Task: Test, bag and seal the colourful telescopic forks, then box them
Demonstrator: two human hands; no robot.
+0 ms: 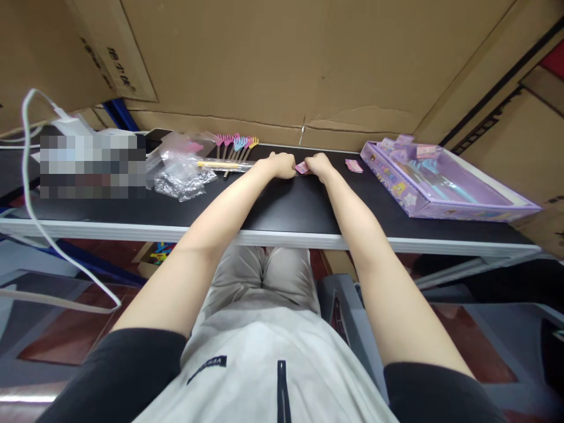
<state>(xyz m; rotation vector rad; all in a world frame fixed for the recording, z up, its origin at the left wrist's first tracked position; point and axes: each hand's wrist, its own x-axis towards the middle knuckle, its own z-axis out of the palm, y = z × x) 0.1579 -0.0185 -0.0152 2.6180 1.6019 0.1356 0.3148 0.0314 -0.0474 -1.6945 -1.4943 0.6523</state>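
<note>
My left hand is closed at the right end of a stick in clear wrap, whose yellowish part points left across the black tabletop. Its far end disappears behind my forearm and fingers. Close beside it, my right hand pinches a small pink card that shows in the gap between both fists. Another pink card lies on the table just right of my right hand. Left of my hands, several back scratchers with pink, blue and yellow claw heads lie side by side near the back edge.
Crumpled clear plastic bags lie to the left, near a blurred-out patch and a white cable. On the right stands an open purple box with blue wrapped scratchers inside. Cardboard walls rise behind the table.
</note>
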